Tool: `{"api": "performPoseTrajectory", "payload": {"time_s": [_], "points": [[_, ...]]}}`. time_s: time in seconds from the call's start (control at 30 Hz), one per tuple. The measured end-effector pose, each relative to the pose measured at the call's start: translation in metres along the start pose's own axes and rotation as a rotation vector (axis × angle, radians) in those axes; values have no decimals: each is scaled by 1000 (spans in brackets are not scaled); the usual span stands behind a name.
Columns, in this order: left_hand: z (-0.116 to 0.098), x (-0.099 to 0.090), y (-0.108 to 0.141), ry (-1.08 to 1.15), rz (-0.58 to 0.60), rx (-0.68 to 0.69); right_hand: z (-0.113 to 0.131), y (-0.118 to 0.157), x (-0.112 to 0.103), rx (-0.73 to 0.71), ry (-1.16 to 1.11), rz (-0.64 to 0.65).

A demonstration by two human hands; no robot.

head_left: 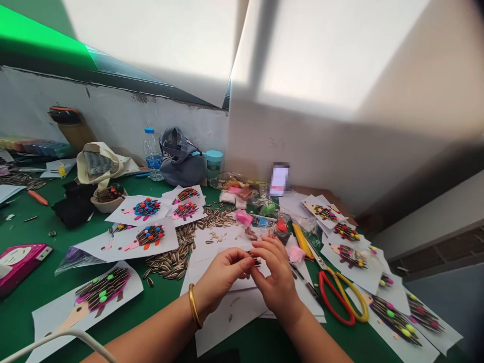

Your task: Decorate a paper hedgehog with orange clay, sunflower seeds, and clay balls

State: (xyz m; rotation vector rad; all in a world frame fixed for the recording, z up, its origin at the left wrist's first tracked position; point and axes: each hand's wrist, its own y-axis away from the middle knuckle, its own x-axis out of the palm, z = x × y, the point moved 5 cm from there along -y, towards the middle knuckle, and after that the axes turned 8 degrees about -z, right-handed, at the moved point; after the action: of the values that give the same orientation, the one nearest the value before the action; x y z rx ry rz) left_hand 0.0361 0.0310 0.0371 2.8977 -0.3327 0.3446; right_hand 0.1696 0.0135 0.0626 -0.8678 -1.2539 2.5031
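Over the white paper (212, 252) in the middle, both hands meet with fingertips close together. My left hand (227, 275), with a gold bangle (194, 306) at its wrist, pinches a small dark piece (256, 260) with light streaks. On the piece's other side my right hand (278, 277) has its thumb and curved fingers closed around it. Fingers cover most of the piece, so its exact kind is unclear. Striped sunflower seeds (176, 257) lie heaped left of the hands. A pen (307, 281) and scissors with red and yellow handles (338, 292) lie to the right.
Hedgehog pictures with seed spines (145, 237) lie on the left, and more hedgehog pictures (346, 254) on the right. Bagged coloured clay (244, 218), a yellow cutter (301, 241), a phone (279, 180), a water bottle (152, 156) and a lidded cup (214, 166) stand or lie behind.
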Motion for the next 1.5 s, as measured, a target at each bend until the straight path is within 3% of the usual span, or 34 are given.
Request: {"api": "performPoseTrajectory", "payload": {"time_s": [0.37, 0.77, 1.3, 1.5], "points": [[0, -1, -1, -66, 42, 17, -5, 2, 0, 33, -50, 65], [-5, -4, -3, -128, -19, 54, -9, 2, 2, 107, -139, 113], [-3, -5, -5, -135, -54, 63, -5, -2, 4, 121, -143, 94], [-13, -4, -4, -53, -59, 105, -11, 0, 0, 222, -185, 47]]}}
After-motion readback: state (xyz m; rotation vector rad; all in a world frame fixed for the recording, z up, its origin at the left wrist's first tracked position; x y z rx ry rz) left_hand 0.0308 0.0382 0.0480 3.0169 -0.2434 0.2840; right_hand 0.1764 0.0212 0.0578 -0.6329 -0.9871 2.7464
